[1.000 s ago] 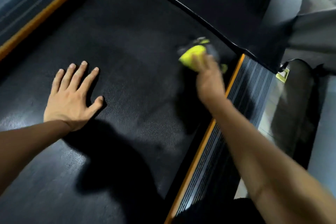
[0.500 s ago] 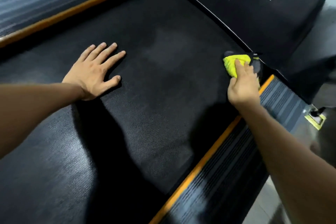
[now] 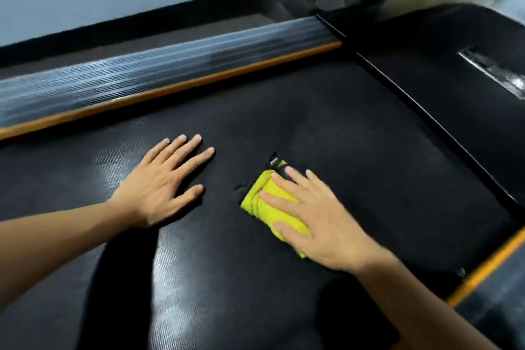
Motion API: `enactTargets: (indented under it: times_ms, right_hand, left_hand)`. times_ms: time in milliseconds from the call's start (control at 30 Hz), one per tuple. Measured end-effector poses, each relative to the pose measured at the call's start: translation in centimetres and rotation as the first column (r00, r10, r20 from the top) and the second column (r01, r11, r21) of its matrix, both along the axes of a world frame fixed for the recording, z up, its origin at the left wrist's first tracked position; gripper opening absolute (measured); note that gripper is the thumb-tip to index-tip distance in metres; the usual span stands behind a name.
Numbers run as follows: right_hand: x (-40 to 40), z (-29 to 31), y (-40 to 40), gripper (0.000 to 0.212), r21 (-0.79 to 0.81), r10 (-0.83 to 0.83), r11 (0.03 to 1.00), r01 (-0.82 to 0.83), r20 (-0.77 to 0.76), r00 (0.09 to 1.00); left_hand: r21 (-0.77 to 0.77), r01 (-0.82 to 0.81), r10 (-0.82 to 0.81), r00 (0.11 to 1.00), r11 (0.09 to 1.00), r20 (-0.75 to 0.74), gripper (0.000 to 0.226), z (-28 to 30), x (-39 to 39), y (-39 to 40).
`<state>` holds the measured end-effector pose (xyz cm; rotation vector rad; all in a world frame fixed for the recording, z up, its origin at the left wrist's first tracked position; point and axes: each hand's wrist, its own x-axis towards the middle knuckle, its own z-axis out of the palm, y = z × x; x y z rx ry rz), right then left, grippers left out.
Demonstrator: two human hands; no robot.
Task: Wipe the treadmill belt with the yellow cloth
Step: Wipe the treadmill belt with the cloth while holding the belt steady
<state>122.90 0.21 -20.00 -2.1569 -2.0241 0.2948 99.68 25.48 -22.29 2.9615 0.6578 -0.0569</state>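
Right hand (image 3: pixel 321 219) flat on yellow cloth (image 3: pixel 262 204), mid-belt (image 3: pixel 326 128).

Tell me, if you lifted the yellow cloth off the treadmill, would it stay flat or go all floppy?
Probably floppy: the yellow cloth lies in soft folds under the right hand, so it would likely droop. It looks light too. Pushed flat on the textured belt, it may bunch rather than glide.

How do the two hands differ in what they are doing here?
The right hand presses the yellow cloth flat against the treadmill belt; the left hand rests bare on it. The right hand's image is motion-blurred; the left hand's is sharp. Both lie palm-down, fingers spread.
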Motion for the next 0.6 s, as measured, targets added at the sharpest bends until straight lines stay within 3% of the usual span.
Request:
enactTargets:
  times_ms: [167, 233, 333, 433, 500, 600]
  right_hand:
    - [0.1, -1.8, 1.8, 0.051, 0.113, -0.013, 0.994, 0.009, 0.032, 0.999]
    - [2.6, -2.4, 4.5, 0.051, 0.15, -0.209, 0.969, 0.197, 0.067, 0.976]
    - [8.1, -2.7, 10.2, 0.055, 0.17, -0.587, 0.8, 0.575, 0.023, 0.81]
    - [10.7, -2.2, 15.4, 0.059, 0.18, -0.724, 0.678, 0.713, -0.006, 0.69]
    - [7.6, -2.2, 18.5, 0.064, 0.168, -0.662, 0.739, 0.652, 0.007, 0.749]
    - [0.2, -2.0, 22.5, 0.051, 0.201, -0.336, 0.92, 0.336, -0.038, 0.941]
  left_hand:
    - [-0.02, -0.006, 0.006, 1.0, 1.0, 0.01, 0.07, -0.6, 0.3, 0.5]
    - [-0.017, -0.002, 0.003, 1.0, 1.0, 0.023, 0.071, -0.8, 0.3, 0.7]
    - [-0.031, -0.009, 0.011, 0.999, 0.999, 0.041, 0.073, -0.9, 0.1, 0.4]
    - [-0.04, -0.007, 0.01, 0.998, 0.999, 0.062, 0.077, -0.8, 0.6, 0.5]
    - [-0.045, -0.009, 0.012, 0.998, 0.999, 0.061, 0.077, -0.9, 0.6, 0.5]
    - [-0.06, 0.002, 0.001, 0.999, 0.998, 0.053, 0.078, -0.7, 0.4, 0.7]
